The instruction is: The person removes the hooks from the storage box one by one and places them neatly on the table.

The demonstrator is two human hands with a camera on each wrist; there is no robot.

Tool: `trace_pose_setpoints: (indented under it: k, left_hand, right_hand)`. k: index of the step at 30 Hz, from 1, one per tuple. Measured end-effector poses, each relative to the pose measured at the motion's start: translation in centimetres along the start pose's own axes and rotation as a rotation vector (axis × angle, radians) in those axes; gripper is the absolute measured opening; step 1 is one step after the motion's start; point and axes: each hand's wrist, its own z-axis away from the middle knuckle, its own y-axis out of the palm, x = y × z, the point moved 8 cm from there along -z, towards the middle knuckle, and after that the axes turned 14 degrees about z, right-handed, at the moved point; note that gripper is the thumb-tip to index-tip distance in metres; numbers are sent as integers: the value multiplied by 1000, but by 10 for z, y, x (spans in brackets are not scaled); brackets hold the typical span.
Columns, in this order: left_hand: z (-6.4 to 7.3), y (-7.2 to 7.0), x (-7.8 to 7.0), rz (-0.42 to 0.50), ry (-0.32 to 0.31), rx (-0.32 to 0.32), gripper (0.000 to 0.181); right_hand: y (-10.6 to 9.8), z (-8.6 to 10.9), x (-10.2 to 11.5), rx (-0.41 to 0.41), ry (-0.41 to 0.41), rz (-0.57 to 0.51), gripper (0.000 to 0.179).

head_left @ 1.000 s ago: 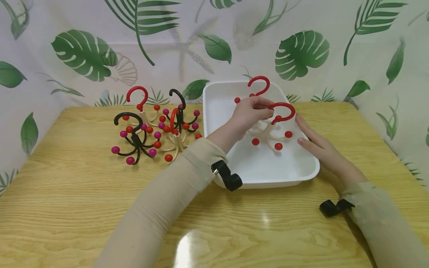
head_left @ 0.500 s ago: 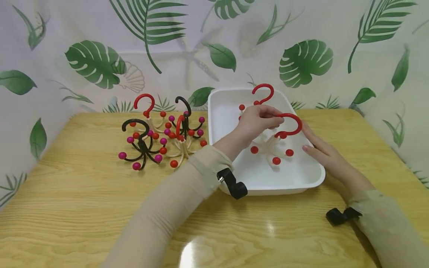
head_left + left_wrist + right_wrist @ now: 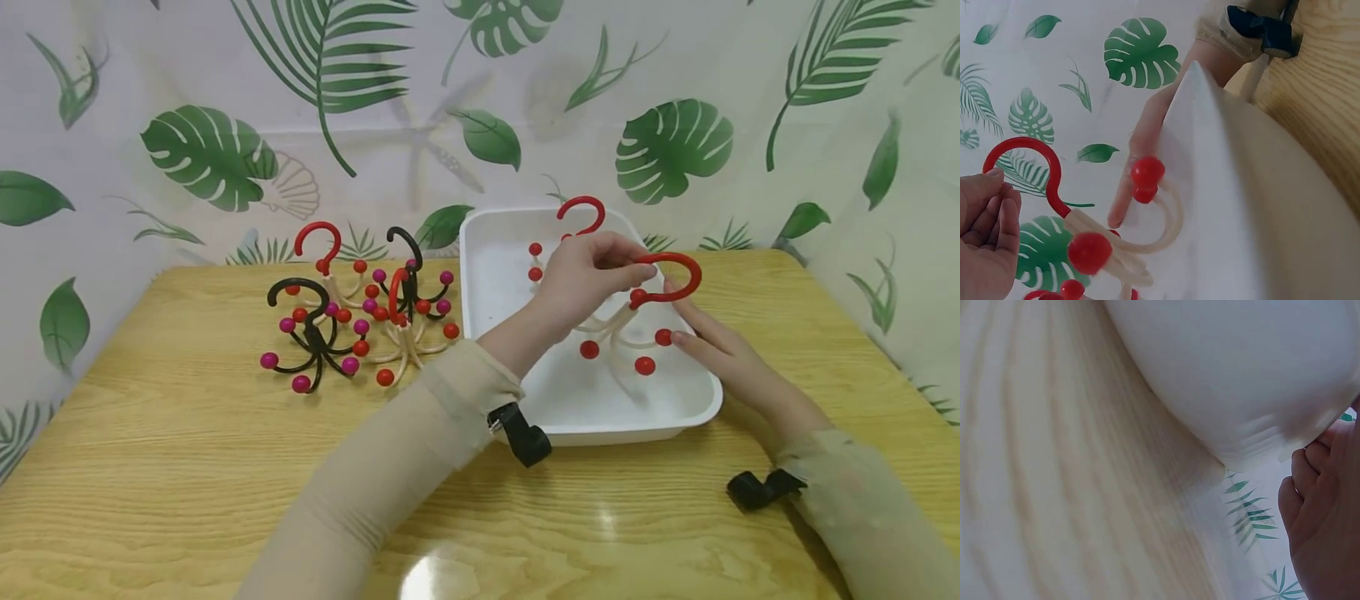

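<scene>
My left hand (image 3: pixel 585 283) pinches the tip of the red hook on a hanger (image 3: pixel 615 329) with cream curved arms and red ball ends. This hanger leans over the white plastic basin (image 3: pixel 585 425); in the left wrist view its red hook (image 3: pixel 1054 169) runs from the thumb and fingertips. At the basin's right side my right hand (image 3: pixel 727 358) grips the rim, thumb inside. Its other fingers (image 3: pixel 1310 472) curl at the outer wall in the right wrist view. Behind my left hand, a second red-hooked hanger (image 3: pixel 588 208) stands in the basin, partly hidden.
Left of the basin several similar hangers stand close together on the wooden table (image 3: pixel 187 467). Two have black hooks and magenta balls, like the front one (image 3: pixel 315 337); two have red hooks, such as the one nearest the basin (image 3: pixel 401 325). A leaf-patterned wall covering (image 3: pixel 360 150) rises behind.
My left hand has shifted right with the red-hooked hanger, which now tilts more and reaches toward the right rim. My right hand keeps its place on the basin. The head view has shifted slightly.
</scene>
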Motion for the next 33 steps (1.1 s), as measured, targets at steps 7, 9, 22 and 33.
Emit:
trace_pose_setpoints:
  k: [7, 9, 22, 33]
  left_hand:
    - [16, -7, -35, 5, 87, 6, 18]
    - [24, -12, -45, 13, 105, 1, 19]
    - [85, -65, -98, 29, 237, -48, 15]
    - [145, -124, -96, -58, 149, -192, 18]
  right_hand:
    - [1, 0, 1, 15, 1, 26, 59]
    - [0, 0, 1, 16, -4, 23, 59]
    - [-4, -4, 7, 5, -48, -3, 58]
    - [0, -3, 6, 25, -76, -46, 60]
